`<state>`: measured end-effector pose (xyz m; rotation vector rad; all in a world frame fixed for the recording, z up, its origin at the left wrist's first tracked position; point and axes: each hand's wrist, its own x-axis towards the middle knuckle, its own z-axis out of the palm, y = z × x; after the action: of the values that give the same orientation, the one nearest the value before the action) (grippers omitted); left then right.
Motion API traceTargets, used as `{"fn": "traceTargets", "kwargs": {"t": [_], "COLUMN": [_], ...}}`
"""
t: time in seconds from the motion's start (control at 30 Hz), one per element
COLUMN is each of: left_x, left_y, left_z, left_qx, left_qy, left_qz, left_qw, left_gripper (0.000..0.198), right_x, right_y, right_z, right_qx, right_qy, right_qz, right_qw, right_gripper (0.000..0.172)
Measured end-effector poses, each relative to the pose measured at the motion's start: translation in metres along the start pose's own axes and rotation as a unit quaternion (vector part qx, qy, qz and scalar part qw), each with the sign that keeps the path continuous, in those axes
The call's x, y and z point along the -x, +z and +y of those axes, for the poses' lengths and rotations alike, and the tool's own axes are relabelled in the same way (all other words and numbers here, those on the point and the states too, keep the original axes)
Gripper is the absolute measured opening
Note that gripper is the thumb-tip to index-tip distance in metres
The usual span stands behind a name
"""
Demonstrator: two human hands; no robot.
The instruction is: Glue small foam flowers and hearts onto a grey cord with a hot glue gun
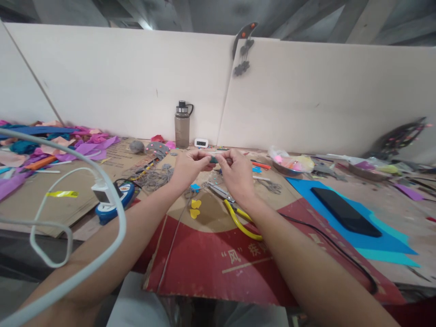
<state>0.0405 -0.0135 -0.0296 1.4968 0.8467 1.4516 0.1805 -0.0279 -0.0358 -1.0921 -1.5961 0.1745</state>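
at twelve o'clock, left hand point(191, 167) and right hand point(238, 175) pinch a small green piece point(213, 160), which might slip if either grip slackens.

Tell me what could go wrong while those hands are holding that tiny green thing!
The small green piece, held at the fingertips of the left hand and right hand, might slip and get lost among the clutter below. The thick white cable passes in front of the left forearm in this view, so it might snag if the arm moves. The yellow-handled tool lies close to the right arm and could get bumped.
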Motion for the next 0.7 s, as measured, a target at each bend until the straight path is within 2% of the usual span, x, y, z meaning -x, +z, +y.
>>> {"fn": "traceTargets", "kwargs": {"t": [0.17, 0.37, 0.7], "left_x": [-0.0009, -0.0024, -0.0028], "left_y": [0.0008, 0.0003, 0.0], "left_z": [0.002, -0.0007, -0.0039], "left_qx": [0.046, 0.059, 0.075], "left_qy": [-0.032, -0.038, -0.058], "left_qz": [0.013, 0.016, -0.002], "left_qw": [0.998, 0.997, 0.996], "left_gripper": [0.022, 0.023, 0.021], "right_x": [0.0016, 0.0015, 0.0009], "right_y": [-0.0001, 0.0014, 0.0022], "right_z": [0.0008, -0.0006, -0.0024], "right_qx": [0.025, 0.019, 0.018], "right_qy": [-0.008, 0.011, 0.026], "right_qz": [-0.011, -0.011, -0.001], "right_qw": [1.0, 1.0, 1.0], "right_gripper": [0.018, 0.018, 0.016]}}
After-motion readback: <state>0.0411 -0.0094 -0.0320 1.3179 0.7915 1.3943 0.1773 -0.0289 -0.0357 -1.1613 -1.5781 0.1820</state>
